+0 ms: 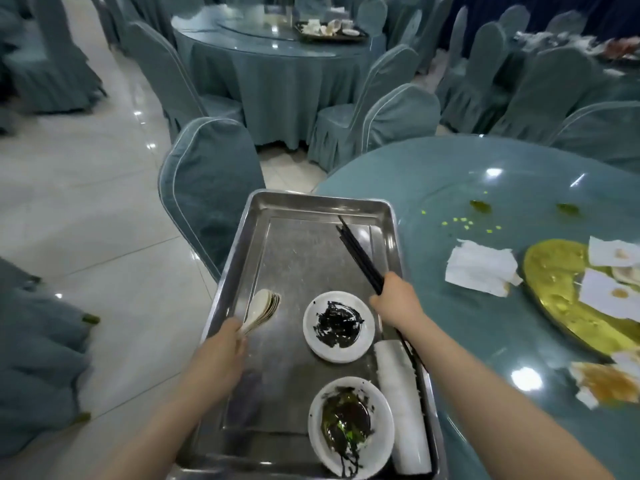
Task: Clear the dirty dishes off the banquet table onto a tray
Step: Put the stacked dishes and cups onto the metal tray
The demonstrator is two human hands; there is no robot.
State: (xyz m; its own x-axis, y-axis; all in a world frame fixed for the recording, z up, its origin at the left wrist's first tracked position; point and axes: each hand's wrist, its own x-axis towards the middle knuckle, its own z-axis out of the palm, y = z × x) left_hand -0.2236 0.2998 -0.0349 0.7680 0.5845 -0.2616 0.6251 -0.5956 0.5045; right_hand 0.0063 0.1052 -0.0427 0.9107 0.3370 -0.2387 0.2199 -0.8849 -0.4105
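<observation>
Pale glossy floor tiles (pixel 104 216) and rows of teal-covered chairs fill this banquet hall, and closest to the camera a steel tray (pixel 242 237) sits at the left edge of a round teal desk (pixel 450 188). At the tray's near end lies a white plate (pixel 379 445) smeared with dark sauce and green bits, with a long white rolled cloth (pixel 401 407) lying just beside it along the tray's right wall. A little farther in sits a second white plate (pixel 363 344) streaked with black residue. The left hand (pixel 227 337) curls around the handles of a stack of white spoons (pixel 265 306), whose bowls point away over the tray floor. The right hand (pixel 394 299) grips a bundle of black chopsticks (pixel 360 254); their far ends angle toward the tray's far right corner, while the near ends run back under the wrist along the cloth. On the desk to the right lie a crumpled white napkin (pixel 478 268), more stained napkins on a gold platter (pixel 554 271), and scattered yellow and green scraps (pixel 467 223). Beyond the tray's far left corner stands a covered chair (pixel 207 181). Farther back, another round desk (pixel 263 64) carries a dark tray of dishes (pixel 329 29), blurred by distance.
</observation>
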